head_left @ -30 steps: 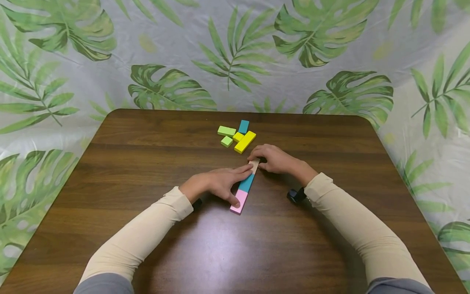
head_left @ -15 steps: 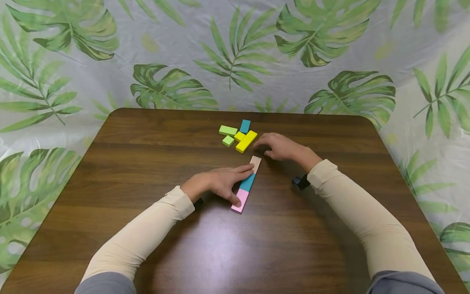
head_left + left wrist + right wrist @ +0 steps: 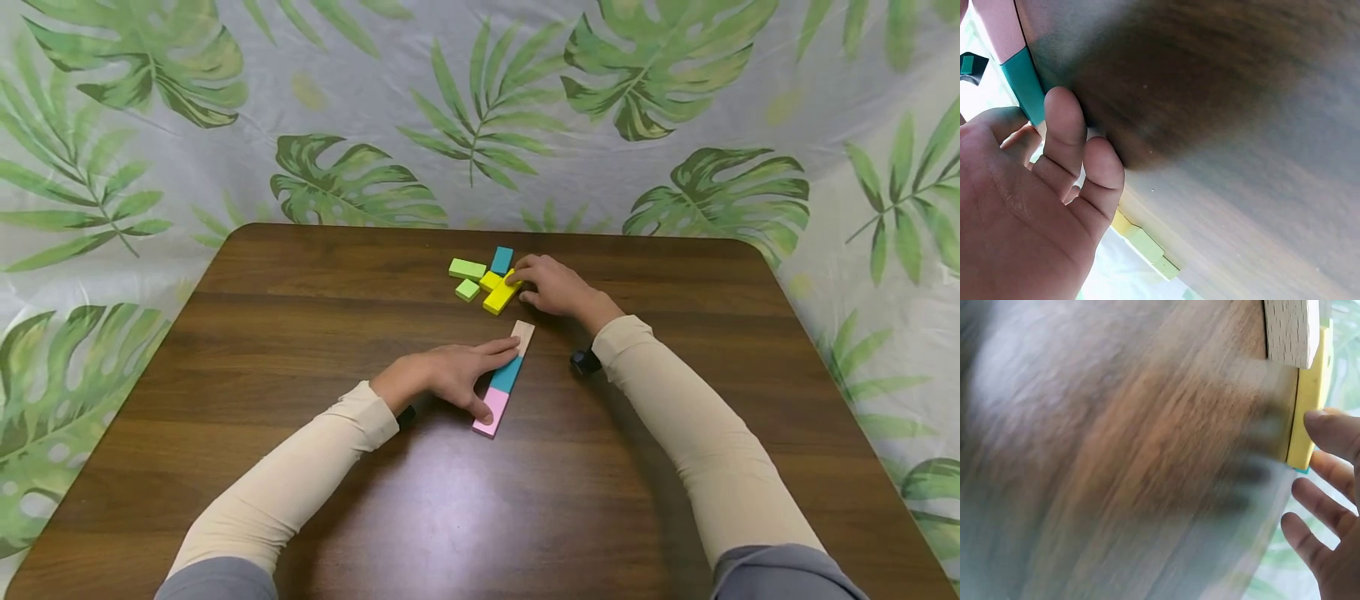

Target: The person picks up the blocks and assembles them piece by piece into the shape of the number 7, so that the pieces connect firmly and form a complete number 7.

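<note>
Two bare hands are working over rows of colour on a brown wood-grain table (image 3: 450, 525). In the head view, we are seeing a person's left hand (image 3: 453, 371) spreading its nearly straight fingers along three blocks lying end to end: a flat pink oblong block (image 3: 496, 405) under the thumb, a flat teal oblong block (image 3: 506, 377), and a bare-wood oblong block (image 3: 526, 337) under a fingertip. It is steadying them, we are judging, rather than gripping. The right hand (image 3: 555, 285) is reaching a long bright-yellow block (image 3: 497, 302), one fingertip over its top.

We are counting three joined and five loose, apparently left to place. From the left wrist, we are seeing slightly bent fingers lying near the teal block. From the right wrist, the yellow block is lying between thumb and index finger, the others spreading apart; whether they are pinching, we cannot tell.
</note>
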Tool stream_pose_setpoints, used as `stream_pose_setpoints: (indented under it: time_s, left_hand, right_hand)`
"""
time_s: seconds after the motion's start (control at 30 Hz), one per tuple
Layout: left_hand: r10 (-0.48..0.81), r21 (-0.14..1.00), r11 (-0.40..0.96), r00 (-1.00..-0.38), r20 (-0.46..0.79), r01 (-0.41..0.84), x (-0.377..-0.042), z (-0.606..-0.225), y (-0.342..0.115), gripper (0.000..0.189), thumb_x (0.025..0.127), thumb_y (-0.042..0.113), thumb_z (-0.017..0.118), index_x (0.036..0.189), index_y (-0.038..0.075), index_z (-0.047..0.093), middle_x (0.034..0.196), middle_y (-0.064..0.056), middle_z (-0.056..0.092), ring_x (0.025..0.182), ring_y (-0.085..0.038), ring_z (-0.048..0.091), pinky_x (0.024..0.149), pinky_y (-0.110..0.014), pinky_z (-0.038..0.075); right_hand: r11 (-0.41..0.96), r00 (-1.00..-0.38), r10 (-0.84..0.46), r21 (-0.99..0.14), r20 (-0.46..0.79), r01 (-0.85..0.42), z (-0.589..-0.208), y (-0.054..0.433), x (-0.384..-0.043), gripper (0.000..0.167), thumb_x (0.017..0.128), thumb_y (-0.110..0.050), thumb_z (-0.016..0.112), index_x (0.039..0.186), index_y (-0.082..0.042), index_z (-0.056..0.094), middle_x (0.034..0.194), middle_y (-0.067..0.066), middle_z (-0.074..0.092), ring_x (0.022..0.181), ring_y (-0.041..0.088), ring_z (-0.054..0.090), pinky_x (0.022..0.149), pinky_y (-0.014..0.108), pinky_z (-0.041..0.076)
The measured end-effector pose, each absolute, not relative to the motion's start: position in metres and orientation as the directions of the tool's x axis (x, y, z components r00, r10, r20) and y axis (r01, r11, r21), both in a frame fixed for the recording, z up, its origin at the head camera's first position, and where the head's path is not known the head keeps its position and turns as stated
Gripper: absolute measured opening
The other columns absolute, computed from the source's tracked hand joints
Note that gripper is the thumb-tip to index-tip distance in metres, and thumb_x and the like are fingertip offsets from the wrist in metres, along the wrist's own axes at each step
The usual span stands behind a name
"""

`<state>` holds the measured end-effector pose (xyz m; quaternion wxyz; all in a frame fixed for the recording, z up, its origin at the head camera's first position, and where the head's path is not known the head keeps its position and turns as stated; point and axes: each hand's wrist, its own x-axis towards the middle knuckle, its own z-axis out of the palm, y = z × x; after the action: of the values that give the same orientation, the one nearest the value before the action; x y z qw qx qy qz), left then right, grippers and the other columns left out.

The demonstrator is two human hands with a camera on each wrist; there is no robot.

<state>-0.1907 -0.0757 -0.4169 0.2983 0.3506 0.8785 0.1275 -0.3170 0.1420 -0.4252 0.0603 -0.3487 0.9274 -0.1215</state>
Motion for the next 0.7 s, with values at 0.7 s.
stream_pose_setpoints:
  time_s: [0.7]
  left_hand:
    - [0.702,0.452,0.712,-0.57,-0.427,0.538,-0.1901,-0.4154,-0.0757,0.103,0.084,0.047,0.074,0.161,0.028,0.009,0.169,0.014,-0.003,0.153,-0.026,0.024,0.121,-0.049,0.026]
  right_hand:
    - [0.768,-0.799,-0.599,-0.311,-0.039,-0.56,-0.4247,0.1358,-0.3147,0.041,0.089,-0.036,0.074,0.12,-0.009,0.071,0.135,0.016,0.055,0.123,0.035,0.052,0.106,0.049,0.044]
